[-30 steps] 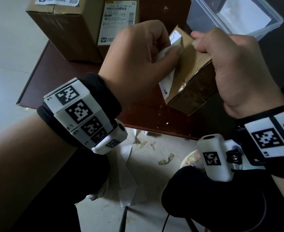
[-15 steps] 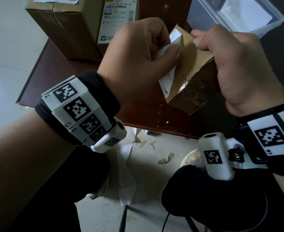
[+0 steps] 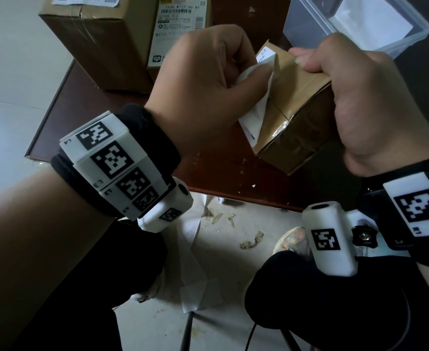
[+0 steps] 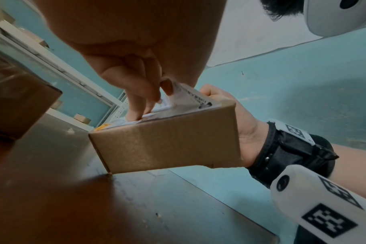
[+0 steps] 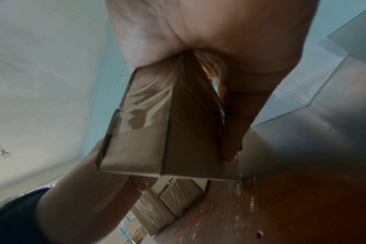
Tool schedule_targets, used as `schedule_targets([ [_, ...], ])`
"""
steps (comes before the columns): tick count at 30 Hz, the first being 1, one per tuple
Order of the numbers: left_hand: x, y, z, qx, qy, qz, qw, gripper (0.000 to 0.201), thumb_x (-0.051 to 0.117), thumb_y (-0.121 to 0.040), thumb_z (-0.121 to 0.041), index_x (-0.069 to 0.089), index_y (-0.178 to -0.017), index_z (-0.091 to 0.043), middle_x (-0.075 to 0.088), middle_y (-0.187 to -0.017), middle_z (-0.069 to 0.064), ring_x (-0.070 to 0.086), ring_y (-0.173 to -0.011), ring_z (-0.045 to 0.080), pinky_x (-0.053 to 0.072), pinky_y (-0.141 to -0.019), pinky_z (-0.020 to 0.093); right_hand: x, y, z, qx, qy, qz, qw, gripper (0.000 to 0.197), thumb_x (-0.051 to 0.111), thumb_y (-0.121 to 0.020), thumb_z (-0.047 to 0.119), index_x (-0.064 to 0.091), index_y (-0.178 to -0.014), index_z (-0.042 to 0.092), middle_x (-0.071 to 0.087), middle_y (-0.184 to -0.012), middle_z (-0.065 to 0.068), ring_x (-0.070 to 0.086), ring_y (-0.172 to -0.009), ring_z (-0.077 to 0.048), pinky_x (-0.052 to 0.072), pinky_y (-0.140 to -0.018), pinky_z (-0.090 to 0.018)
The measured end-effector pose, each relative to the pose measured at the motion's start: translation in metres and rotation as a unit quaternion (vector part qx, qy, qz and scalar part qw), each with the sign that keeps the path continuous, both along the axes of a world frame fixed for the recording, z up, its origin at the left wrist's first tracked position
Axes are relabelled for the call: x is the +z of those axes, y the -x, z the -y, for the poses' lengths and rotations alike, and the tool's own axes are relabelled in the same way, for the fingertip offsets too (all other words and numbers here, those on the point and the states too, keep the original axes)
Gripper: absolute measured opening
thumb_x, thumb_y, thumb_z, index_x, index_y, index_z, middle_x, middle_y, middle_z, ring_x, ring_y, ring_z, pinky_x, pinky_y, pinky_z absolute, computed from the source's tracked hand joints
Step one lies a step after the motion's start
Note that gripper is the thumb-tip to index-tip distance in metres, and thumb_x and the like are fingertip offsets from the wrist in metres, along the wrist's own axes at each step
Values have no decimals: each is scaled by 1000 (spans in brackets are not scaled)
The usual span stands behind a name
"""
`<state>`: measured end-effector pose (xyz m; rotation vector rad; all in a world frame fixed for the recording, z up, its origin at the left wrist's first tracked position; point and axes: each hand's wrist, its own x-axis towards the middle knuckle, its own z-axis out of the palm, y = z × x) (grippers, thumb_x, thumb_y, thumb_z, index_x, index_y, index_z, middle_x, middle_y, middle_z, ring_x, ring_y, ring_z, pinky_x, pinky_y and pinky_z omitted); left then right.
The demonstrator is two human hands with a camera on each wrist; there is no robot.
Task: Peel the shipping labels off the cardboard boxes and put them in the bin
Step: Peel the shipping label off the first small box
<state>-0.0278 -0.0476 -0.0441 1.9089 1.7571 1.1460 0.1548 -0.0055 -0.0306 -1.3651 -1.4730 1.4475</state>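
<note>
A small cardboard box point(image 3: 299, 115) stands tilted with one lower corner on the brown table point(image 3: 102, 122). My right hand point(image 3: 317, 69) grips the box point(image 5: 167, 128) from its right end, fingers point(image 5: 234, 128) along the far side. My left hand point(image 3: 256, 72) pinches the white shipping label point(image 3: 256, 117), partly lifted off the box's left face. In the left wrist view the fingers point(image 4: 140, 99) curl the label point(image 4: 188, 97) up off the box point(image 4: 167, 145). The clear plastic bin point(image 3: 309, 24) sits at the back right with white paper inside.
Two larger cardboard boxes, one point(image 3: 99, 44) and the other point(image 3: 180, 26), each with a label, stand at the back left of the table. Paper scraps point(image 3: 195, 295) and bits of debris point(image 3: 251, 239) lie on the floor below the table's near edge.
Both hands and the box have drifted slightly up in the head view. The left hand still pinches the label and the right hand still grips the box.
</note>
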Motion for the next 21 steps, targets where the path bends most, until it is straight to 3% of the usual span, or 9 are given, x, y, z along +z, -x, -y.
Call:
schedule_targets([
  [6, 1, 2, -1, -12, 4, 2, 1000, 29, 65, -96, -33, 70, -87, -6, 69, -69, -3, 66, -68, 15, 46, -54, 18, 1, 0, 2, -5, 2, 2, 1000, 66, 55, -92, 41, 53, -130, -12, 50, -130, -40, 55, -108, -51, 45, -73, -41],
  [12, 1, 3, -2, -18, 2, -4, 1000, 31, 64, -97, -32, 70, -88, -3, 70, -70, 4, 67, -68, 18, 48, -56, 22, 3, 2, 2, -15, 7, 6, 1000, 68, 56, -87, 43, 56, -128, -11, 53, -129, -38, 58, -111, -48, 47, -75, -42],
  [14, 1, 4, -2, -23, 7, -1, 1000, 31, 63, -98, -32, 69, -89, -2, 71, -71, 5, 67, -68, 17, 48, -55, 22, 5, 3, 2, -11, 5, 6, 1000, 70, 56, -84, 44, 57, -128, -10, 53, -128, -38, 61, -104, -49, 47, -76, -42],
  [16, 1, 4, -3, -23, 9, -2, 1000, 31, 63, -98, -32, 70, -89, -2, 71, -72, 5, 68, -69, 18, 50, -56, 23, 6, 3, 3, -8, 1, 2, 1000, 70, 56, -83, 45, 58, -127, -10, 53, -128, -38, 65, -91, -39, 46, -76, -43],
  [19, 1, 4, -3, -25, 8, -2, 1000, 31, 64, -97, -31, 69, -88, -2, 71, -71, 7, 67, -66, 18, 51, -57, 29, 7, 4, 3, -6, -1, 2, 1000, 70, 55, -83, 46, 58, -127, -10, 53, -129, -36, 63, -89, -34, 46, -76, -42],
  [21, 2, 4, -2, -25, 8, 1, 1000, 31, 64, -97, -30, 69, -87, -2, 70, -70, 5, 67, -67, 18, 49, -56, 25, 7, 4, 4, -6, -1, 1, 1000, 72, 55, -83, 46, 56, -129, -11, 51, -130, -37, 62, -88, -31, 45, -75, -42],
])
